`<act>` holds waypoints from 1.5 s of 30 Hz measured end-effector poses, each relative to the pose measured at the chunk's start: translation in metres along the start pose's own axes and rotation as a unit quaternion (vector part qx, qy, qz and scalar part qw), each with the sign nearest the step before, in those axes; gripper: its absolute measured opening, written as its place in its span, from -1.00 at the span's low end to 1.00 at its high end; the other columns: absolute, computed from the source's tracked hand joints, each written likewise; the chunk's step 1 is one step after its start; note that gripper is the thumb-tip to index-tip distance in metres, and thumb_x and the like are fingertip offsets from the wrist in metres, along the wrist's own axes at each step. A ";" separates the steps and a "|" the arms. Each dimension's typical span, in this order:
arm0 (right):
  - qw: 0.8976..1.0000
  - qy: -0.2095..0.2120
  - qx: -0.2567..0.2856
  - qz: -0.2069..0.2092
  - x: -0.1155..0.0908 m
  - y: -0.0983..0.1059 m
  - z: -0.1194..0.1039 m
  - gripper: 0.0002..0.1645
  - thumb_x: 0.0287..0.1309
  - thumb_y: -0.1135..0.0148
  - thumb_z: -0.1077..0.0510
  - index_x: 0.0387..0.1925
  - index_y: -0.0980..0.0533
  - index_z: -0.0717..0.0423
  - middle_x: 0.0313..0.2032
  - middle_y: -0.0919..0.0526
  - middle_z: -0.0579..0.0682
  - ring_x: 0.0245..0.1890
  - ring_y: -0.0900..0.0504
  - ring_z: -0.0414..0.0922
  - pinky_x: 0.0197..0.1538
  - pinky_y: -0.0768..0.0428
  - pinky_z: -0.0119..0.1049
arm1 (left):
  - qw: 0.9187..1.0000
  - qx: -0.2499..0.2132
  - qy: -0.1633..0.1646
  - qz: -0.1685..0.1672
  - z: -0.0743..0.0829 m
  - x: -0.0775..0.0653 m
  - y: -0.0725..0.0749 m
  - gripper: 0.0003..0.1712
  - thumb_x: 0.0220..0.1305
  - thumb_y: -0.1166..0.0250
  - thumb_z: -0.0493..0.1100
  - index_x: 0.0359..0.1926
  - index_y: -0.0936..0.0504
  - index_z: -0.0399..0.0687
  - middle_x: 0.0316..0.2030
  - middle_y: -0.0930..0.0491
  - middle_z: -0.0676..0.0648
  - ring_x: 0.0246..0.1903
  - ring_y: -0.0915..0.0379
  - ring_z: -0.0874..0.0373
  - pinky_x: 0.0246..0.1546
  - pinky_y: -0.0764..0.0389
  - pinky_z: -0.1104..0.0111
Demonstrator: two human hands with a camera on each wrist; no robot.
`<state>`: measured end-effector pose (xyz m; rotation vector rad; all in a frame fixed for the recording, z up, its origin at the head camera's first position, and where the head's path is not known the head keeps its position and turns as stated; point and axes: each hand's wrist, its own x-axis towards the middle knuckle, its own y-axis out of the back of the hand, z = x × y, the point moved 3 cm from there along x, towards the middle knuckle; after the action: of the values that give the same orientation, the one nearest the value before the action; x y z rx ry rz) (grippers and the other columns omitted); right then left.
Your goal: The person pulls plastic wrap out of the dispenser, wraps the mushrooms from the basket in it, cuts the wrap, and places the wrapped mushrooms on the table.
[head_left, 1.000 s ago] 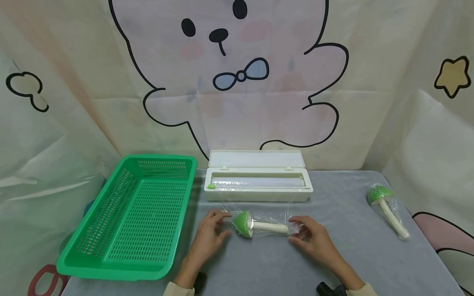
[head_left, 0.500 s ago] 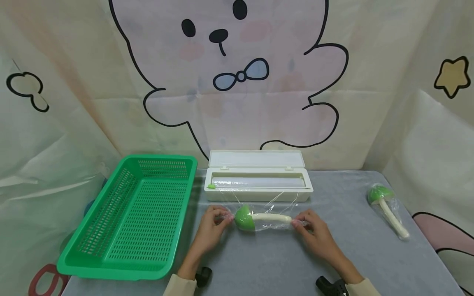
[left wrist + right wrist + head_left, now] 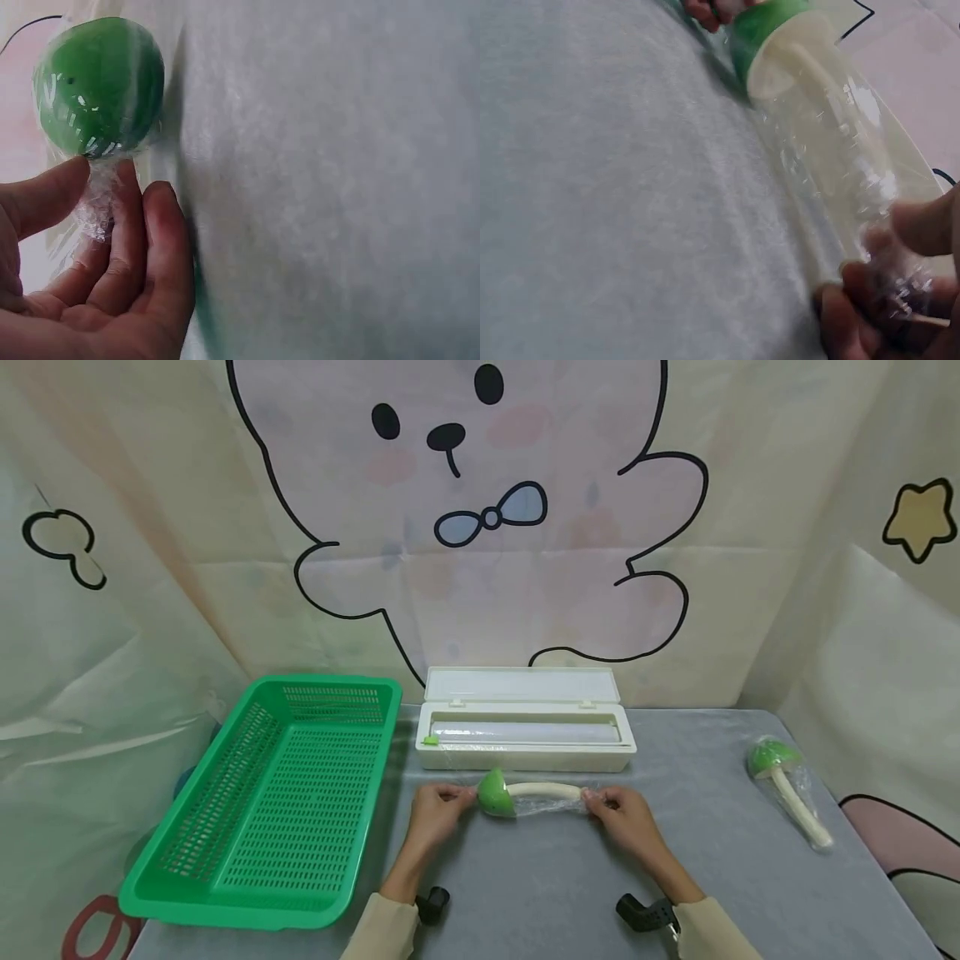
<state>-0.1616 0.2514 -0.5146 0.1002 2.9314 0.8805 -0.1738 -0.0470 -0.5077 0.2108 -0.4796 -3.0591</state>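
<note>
A mushroom (image 3: pixel 493 794) with a green cap and a pale stem lies crosswise between the hands, wrapped in clear cling film (image 3: pixel 870 187). My left hand (image 3: pixel 435 817) pinches the gathered film at the cap end. In the left wrist view the twisted film (image 3: pixel 99 214) runs between thumb and fingers, just below the green cap (image 3: pixel 101 86). At the stem end my right hand (image 3: pixel 626 820) grips the bunched film, with the stem tip close to its fingertips. Right behind the mushroom stands a white cling film dispenser (image 3: pixel 525 762), its lid raised and a roll inside.
Left of the hands stands a green perforated basket (image 3: pixel 330 906). A second film-wrapped green mushroom (image 3: pixel 787 793) lies at the table's right side. Red handles (image 3: pixel 101 927) show at the lower left edge. A printed curtain (image 3: pixel 525 593) hangs behind the grey table (image 3: pixel 720 877).
Both hands have closed in on the film ends and now pinch them. The mushroom has been rolled and shifted slightly toward the dispenser. Film strands stretched toward the dispenser earlier are less visible now.
</note>
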 end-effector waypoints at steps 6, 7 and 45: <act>0.996 0.004 -0.091 -0.006 0.006 -0.003 -0.005 -0.61 0.33 -0.31 0.07 -0.62 -0.60 0.13 -0.68 -0.45 -0.13 -0.63 -0.36 -0.20 -0.50 -0.33 -0.33 | 0.999 0.019 0.029 0.009 0.001 0.006 -0.002 -0.82 0.23 -0.45 -0.22 -0.35 -0.79 -0.32 -0.37 -0.74 -0.13 -0.38 -0.57 0.13 -0.42 -0.54 0.34; 0.995 0.006 -0.101 -0.007 0.007 -0.004 -0.006 -0.59 0.33 -0.31 0.06 -0.64 -0.58 0.10 -0.69 -0.42 -0.14 -0.64 -0.34 -0.20 -0.50 -0.31 -0.33 | 0.999 0.020 0.031 0.008 0.002 0.008 -0.003 -0.81 0.22 -0.45 -0.21 -0.36 -0.79 -0.31 -0.36 -0.74 -0.13 -0.37 -0.58 0.12 -0.41 -0.54 0.34; 0.975 0.171 -0.095 0.101 0.007 0.011 -0.057 -0.94 0.14 -0.42 0.26 -0.36 -0.65 0.16 -0.50 -0.60 -0.11 -0.44 -0.56 -0.14 -0.32 -0.50 -0.26 | 0.975 -0.097 -0.170 0.100 0.002 0.058 0.028 0.03 0.04 -0.56 -0.41 0.45 -0.17 -0.52 0.45 -0.13 -0.47 0.47 -0.07 -0.20 0.40 -0.23 0.04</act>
<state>-0.1737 0.2300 -0.4612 0.2646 3.1685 1.3259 -0.2306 -0.0764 -0.5045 -0.3520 -0.1931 -2.9186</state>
